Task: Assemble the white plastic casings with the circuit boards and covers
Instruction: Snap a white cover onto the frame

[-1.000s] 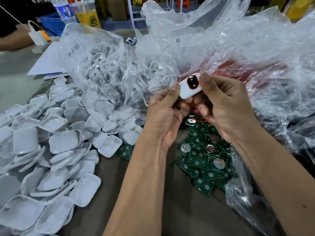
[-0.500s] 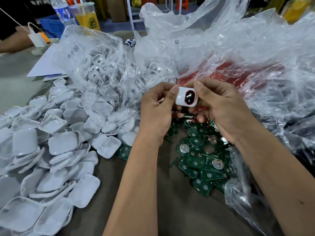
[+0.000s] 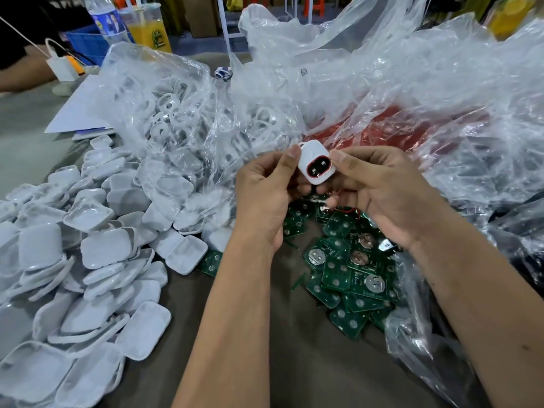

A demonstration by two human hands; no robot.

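Both my hands hold one small white casing (image 3: 312,156) with a red-rimmed dark oval window, raised above the table. My left hand (image 3: 265,195) pinches its left side with the thumb on top. My right hand (image 3: 382,189) pinches its right side. Under my hands lies a heap of green circuit boards (image 3: 347,266) with round battery clips. A big pile of white plastic covers (image 3: 88,260) spreads over the left of the table.
Crumpled clear plastic bags (image 3: 382,83) fill the back and right; one holds white ring-shaped parts (image 3: 167,113), another red parts (image 3: 397,131). A bottle (image 3: 103,19), a yellow drink cup (image 3: 147,30) and papers (image 3: 79,113) stand at the far left. Another person's arm (image 3: 20,72) rests there.
The casing has been turned in my fingers, so its window now faces down toward me, and both hands have dropped lower over the circuit boards.
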